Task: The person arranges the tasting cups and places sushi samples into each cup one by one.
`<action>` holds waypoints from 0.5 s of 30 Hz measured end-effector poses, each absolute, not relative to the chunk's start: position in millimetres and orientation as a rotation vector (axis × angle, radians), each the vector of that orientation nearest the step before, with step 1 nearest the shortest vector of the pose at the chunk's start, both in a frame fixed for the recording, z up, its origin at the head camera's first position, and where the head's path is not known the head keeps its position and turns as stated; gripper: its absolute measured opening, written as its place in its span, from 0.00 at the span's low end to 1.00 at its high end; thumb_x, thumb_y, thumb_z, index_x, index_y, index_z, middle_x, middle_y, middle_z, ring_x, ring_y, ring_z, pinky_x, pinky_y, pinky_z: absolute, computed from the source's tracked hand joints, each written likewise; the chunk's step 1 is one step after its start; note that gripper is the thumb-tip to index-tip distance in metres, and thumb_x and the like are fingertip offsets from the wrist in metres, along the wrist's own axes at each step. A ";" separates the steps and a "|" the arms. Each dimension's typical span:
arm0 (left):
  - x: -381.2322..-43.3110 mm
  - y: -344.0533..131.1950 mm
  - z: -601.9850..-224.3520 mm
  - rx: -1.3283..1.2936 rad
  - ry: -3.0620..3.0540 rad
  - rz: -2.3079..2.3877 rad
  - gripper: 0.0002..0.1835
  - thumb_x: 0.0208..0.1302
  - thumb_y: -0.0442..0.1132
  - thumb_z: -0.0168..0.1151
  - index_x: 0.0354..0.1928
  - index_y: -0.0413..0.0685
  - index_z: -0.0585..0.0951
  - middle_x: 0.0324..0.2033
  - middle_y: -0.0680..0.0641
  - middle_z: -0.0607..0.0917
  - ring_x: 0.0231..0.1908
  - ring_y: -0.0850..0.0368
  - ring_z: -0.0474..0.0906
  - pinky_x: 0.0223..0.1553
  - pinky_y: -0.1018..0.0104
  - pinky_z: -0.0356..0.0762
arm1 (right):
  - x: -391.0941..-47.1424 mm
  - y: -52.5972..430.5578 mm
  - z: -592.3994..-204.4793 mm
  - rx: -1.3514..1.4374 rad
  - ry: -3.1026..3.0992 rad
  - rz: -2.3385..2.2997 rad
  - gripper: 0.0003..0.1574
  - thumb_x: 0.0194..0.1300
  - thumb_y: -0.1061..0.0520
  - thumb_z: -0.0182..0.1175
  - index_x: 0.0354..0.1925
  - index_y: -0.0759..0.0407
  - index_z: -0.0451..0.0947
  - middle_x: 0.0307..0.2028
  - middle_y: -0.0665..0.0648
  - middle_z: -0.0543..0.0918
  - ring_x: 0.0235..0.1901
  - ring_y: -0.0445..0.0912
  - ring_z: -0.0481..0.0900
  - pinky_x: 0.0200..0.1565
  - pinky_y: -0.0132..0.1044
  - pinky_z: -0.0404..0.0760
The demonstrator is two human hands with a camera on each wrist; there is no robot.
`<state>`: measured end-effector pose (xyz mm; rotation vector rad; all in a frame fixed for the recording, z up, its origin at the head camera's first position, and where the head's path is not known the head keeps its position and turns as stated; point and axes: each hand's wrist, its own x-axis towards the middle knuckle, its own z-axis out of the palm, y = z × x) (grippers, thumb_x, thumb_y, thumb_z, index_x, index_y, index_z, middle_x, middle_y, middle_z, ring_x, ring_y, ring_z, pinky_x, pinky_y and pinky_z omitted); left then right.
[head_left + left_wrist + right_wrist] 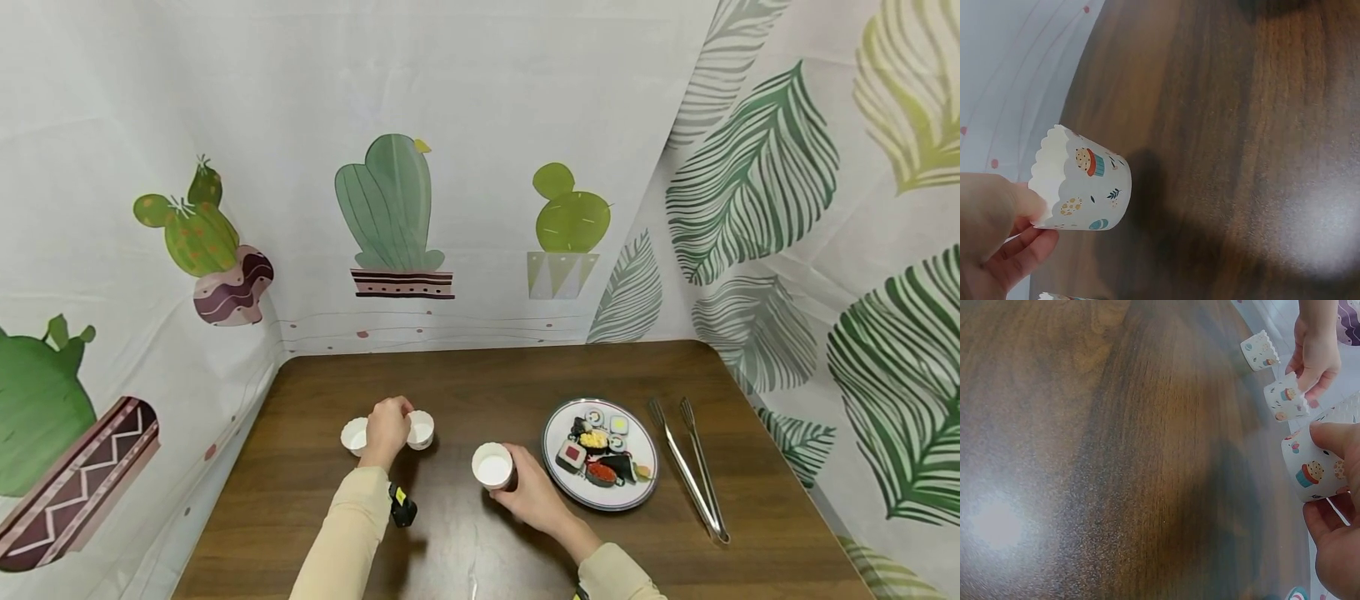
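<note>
My left hand (386, 430) pinches the scalloped rim of a white paper baking cup (422, 431). In the left wrist view this cup (1094, 194) shows printed cupcakes and leaves, with the thumb at its rim. A similar baking cup (353, 437) stands to the left of that hand and is partly hidden by it. Toward the middle of the table, my right hand (534, 493) grips another baking cup (492, 468) round its side. The right wrist view shows thumb and fingers on opposite sides of this cup (1313, 472).
A round plate (617, 500) of several sushi pieces lies right of the right hand. Beyond it, metal tongs (691, 475) lie spread, their tips toward the back. The brown table (487, 379) meets a cactus-printed cloth (480, 321) at its back edge.
</note>
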<state>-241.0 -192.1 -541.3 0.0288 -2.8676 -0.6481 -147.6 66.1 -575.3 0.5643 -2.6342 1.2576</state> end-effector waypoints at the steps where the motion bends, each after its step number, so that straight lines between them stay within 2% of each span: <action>1: -241.1 -192.1 -542.4 0.036 -2.872 -0.646 0.04 0.50 0.29 0.60 0.27 0.45 0.82 0.24 0.47 0.82 0.30 0.48 0.80 0.30 0.52 0.75 | -147.6 66.2 -575.3 0.565 -2.632 1.260 0.42 0.38 0.59 0.74 0.53 0.62 0.68 0.46 0.56 0.77 0.48 0.48 0.75 0.52 0.46 0.73; 15: -239.3 -191.0 -550.2 0.087 -2.883 -0.661 0.07 0.49 0.27 0.57 0.29 0.42 0.83 0.27 0.44 0.83 0.32 0.45 0.80 0.31 0.52 0.76 | -146.7 66.9 -573.8 0.547 -2.660 1.285 0.42 0.39 0.59 0.74 0.54 0.62 0.68 0.47 0.56 0.76 0.49 0.48 0.75 0.52 0.47 0.73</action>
